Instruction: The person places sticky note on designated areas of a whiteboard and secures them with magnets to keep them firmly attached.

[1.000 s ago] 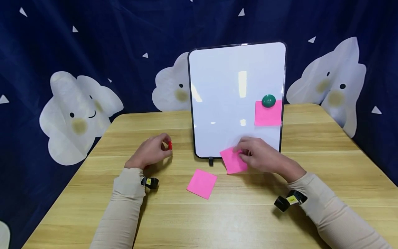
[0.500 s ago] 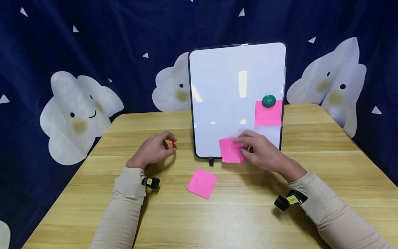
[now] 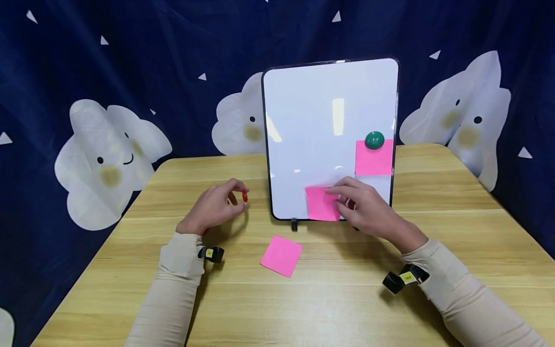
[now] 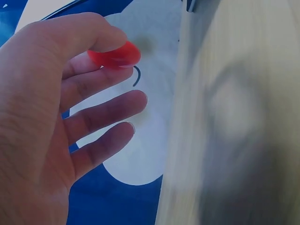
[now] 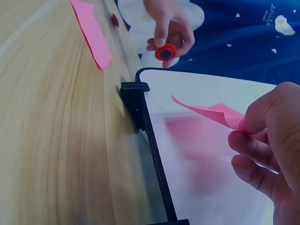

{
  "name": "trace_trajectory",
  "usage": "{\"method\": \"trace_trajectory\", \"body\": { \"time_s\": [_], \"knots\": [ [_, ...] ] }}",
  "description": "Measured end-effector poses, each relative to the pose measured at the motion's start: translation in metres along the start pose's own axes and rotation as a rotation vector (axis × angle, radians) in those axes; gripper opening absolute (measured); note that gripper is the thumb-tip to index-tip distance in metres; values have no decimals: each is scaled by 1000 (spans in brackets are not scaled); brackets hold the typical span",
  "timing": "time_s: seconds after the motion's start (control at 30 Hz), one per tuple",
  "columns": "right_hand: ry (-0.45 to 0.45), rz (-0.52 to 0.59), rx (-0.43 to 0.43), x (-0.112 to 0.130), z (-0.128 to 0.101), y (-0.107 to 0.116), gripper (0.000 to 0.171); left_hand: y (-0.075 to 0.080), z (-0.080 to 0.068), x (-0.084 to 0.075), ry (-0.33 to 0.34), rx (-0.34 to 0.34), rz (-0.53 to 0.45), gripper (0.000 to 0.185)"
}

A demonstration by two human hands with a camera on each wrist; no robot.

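Note:
My right hand [image 3: 366,205] pinches a pink sticky note [image 3: 322,205] by its right side, in front of the lower part of the whiteboard [image 3: 312,120]. In the right wrist view this note [image 5: 213,114] stands a little off the board's surface and bends near the fingers. My left hand [image 3: 212,207], left of the board above the table, holds a round red magnet [image 4: 117,56] between thumb and fingers. The magnet's dark back [image 5: 166,54] shows in the right wrist view. Another pink sticky note [image 3: 282,256] lies on the table in front of the board.
A green round magnet [image 3: 375,140] holds a further pink sticky note [image 3: 374,161] at the board's right edge. Black feet, one a small clip [image 3: 294,224], support the board on the wooden table [image 3: 260,308]. A dark blue curtain [image 3: 186,48] hangs behind.
My right hand has raised the sticky note from near the tabletop up against the board's lower area, and the note has straightened. My left hand with the red magnet has moved slightly right and up.

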State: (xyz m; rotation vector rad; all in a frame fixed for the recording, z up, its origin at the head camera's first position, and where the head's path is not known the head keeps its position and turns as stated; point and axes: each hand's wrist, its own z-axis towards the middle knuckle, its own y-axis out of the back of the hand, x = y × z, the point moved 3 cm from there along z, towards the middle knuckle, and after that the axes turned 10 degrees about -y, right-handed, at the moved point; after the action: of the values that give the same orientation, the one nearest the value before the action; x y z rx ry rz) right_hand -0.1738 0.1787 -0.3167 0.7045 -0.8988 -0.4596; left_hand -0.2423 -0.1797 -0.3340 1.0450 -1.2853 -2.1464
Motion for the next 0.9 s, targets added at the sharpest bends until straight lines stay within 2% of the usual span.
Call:
{"method": "trace_trajectory", "body": {
  "time_s": [0.23,0.53,0.9],
  "knots": [
    [-13,-13,-17,1,-1,2,30,3,1,-5,-15,-24,10,28],
    [-14,-17,-59,2,0,6,32,6,2,-13,-39,-65,9,28],
    [-13,-20,-153,1,1,9,30,12,6,-29,-69,-89,32,29]
  ]
}}
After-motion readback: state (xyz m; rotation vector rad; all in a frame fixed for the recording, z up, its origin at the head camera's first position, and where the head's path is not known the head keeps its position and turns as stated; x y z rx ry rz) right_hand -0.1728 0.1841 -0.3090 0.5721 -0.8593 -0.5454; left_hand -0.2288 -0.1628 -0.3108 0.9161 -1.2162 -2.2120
